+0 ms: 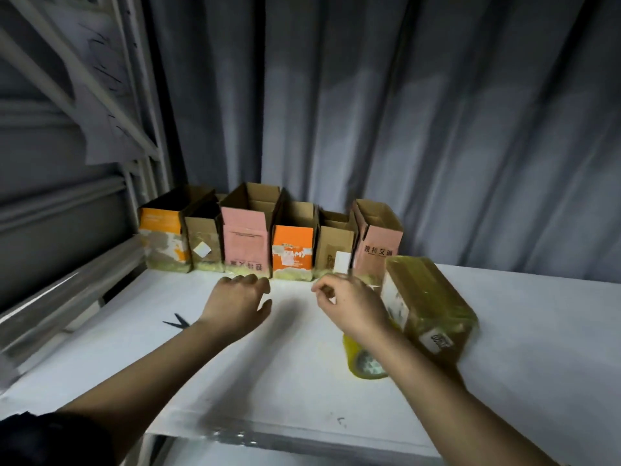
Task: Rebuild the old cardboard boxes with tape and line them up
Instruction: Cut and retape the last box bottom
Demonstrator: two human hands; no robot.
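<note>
Several open-topped cardboard boxes stand upright in a row at the back of the white table, orange, brown and pink ones, taped at their bases. A brown box wrapped in yellowish tape lies on its side at the right. A roll of yellow tape stands partly behind my right wrist. My left hand hovers over the table before the pink box, fingers loosely curled, holding nothing. My right hand hovers left of the taped box, fingers curled; I cannot make out anything in them.
Black scissors lie on the table left of my left forearm. A grey curtain hangs behind the boxes. A metal shelving frame with papers stands at the left. The table's front edge is near me.
</note>
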